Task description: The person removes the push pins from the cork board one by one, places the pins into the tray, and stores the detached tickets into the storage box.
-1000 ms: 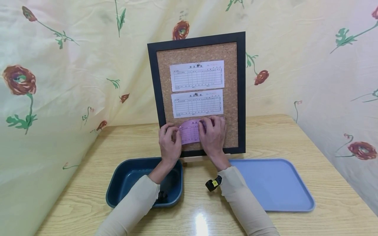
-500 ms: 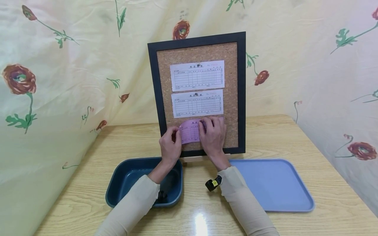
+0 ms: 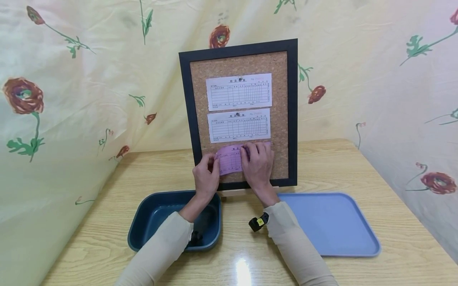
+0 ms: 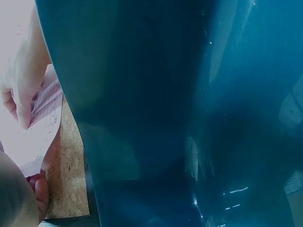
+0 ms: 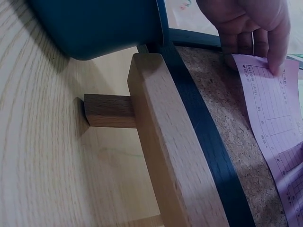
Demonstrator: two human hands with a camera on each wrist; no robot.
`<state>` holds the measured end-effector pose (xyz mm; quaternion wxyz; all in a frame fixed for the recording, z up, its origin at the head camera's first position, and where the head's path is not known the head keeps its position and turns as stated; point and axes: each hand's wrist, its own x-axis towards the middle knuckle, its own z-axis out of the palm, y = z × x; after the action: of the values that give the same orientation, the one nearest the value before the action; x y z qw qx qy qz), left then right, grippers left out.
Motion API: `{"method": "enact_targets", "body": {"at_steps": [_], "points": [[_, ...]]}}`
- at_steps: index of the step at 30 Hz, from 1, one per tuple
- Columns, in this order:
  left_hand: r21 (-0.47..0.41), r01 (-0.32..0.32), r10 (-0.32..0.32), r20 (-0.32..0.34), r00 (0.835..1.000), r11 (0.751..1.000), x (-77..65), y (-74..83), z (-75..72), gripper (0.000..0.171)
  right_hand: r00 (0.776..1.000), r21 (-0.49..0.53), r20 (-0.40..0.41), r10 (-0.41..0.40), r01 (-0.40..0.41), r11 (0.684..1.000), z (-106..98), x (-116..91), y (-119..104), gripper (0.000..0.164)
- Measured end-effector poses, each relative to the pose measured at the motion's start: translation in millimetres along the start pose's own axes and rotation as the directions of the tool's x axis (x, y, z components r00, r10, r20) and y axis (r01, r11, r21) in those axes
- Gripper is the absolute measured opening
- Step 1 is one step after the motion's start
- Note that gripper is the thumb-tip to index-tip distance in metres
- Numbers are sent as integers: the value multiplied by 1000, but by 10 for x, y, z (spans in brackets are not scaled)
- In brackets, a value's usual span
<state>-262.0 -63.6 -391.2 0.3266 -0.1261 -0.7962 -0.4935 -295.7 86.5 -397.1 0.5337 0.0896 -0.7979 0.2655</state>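
A pink receipt slip (image 3: 229, 159) lies against the lower part of a framed cork board (image 3: 280, 119), its left part bowed. My left hand (image 3: 206, 174) pinches the slip's left edge between thumb and fingers. At the slip's top middle, my right hand (image 3: 258, 163) has curled fingers pinching a small dark pin, mostly hidden by them, against the paper; this hand also covers the slip's right part. Above hang two white receipt slips (image 3: 239, 92), each with a pin at its top. In the right wrist view, the left hand (image 5: 258, 26) holds a corner of the pink slip (image 5: 267, 109).
A dark blue bin (image 3: 134, 222) stands under my left forearm, with a black thing inside. To the right, a light blue tray (image 3: 336, 226) lies partly under my right sleeve. A wooden stand (image 5: 163, 137) supports the board. A flowered cloth (image 3: 118, 59) hangs behind the table.
My left fingers have closed in on the slip's left edge, and that edge has shifted slightly. My right hand stays almost still at the slip's top.
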Motion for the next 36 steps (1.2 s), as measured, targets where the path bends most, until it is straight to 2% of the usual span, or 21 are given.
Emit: {"method": "enact_targets", "body": {"at_steps": [22, 36], "points": [[7, -8, 8, -1, 1000, 1000, -4, 4, -4, 10, 990, 9, 116, 76, -78, 997, -78, 39, -34, 18], [14, -10, 10, 0, 1000, 1000, -8, -7, 0, 10, 985, -27, 139, 98, -95, 995, -75, 56, -59, 22]]}}
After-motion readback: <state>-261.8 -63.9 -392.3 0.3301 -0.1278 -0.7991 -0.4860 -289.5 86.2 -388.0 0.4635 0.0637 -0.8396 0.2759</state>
